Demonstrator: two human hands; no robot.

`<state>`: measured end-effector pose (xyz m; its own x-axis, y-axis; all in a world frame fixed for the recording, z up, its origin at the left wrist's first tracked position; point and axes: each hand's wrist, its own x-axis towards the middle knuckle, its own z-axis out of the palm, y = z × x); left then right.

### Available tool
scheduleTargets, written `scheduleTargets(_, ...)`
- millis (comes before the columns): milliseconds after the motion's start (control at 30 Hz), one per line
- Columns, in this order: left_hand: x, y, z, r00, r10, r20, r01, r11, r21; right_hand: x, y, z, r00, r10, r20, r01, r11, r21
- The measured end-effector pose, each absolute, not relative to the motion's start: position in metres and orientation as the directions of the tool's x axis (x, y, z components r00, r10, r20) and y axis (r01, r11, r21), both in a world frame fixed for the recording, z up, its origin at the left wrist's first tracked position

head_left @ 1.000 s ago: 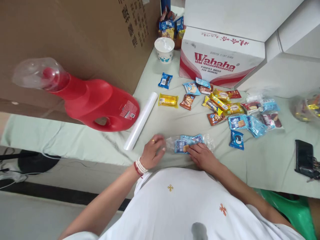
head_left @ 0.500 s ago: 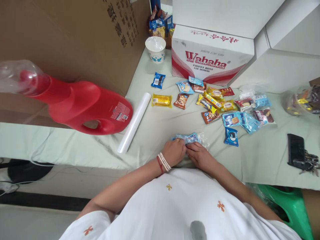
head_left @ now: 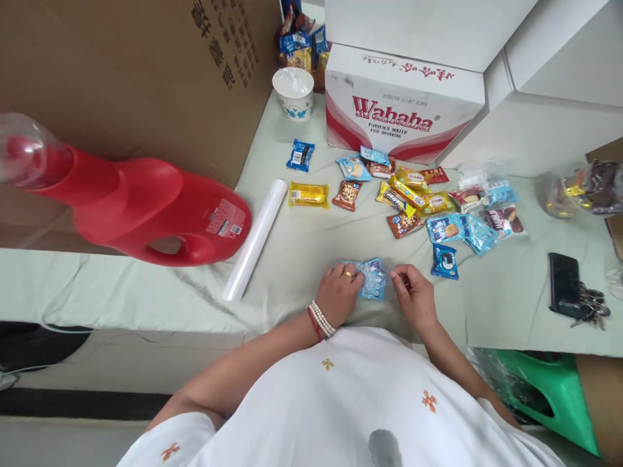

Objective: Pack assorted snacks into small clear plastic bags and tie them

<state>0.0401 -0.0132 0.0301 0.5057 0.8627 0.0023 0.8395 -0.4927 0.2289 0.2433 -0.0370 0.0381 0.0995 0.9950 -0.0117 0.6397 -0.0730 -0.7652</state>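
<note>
Left hand (head_left: 339,293): fingers curled onto blue snack bag (head_left: 370,280), pressing it to the cloth.
Right hand (head_left: 413,293): fingertips pinched together just right of that bag; contents unclear.
Box (head_left: 399,117): beyond the fingers, reads "Wahaha", "Purified water for drinking".

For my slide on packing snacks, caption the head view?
Both hands pinch a clear bag of blue snack packs beside scattered snacks.

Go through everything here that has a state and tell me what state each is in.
Left hand: pressing on the clear bag of blue packets.
Right hand: pinching the bag's end.
Red jug: on its side, capped.
Paper cup: upright, lined with plastic.
Wahaha box: closed.
Phone: screen dark.
</note>
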Motion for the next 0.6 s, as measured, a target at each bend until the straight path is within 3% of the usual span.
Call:
scheduleTargets(133,0.031,-0.015,0.019,0.516,0.847,0.123,0.779,-0.525,0.343,0.204,-0.031,0.044,-0.12,0.991,-0.058,0.557,0.019,-0.83)
scheduleTargets(233,0.02,-0.017,0.011,0.444,0.881,0.163,0.79,-0.471,0.393,0.179,-0.018,0.041,-0.188,0.979,-0.075,0.462,0.021,-0.887)
scheduleTargets(333,0.012,-0.018,0.009,0.451,0.874,0.179,0.79,-0.484,0.377,0.18,-0.008,0.035,-0.095,0.988,-0.123,0.411,-0.074,-0.908)
scheduleTargets(500,0.016,-0.019,0.011,0.447,0.883,0.145,0.81,-0.469,0.352,0.225,-0.008,0.021,0.267,0.959,-0.099,0.558,-0.237,-0.795)
scheduleTargets(600,0.018,-0.019,0.01,0.423,0.896,0.132,0.812,-0.44,0.383,0.237,-0.013,0.02,0.142,0.97,-0.198,0.598,-0.243,-0.763)
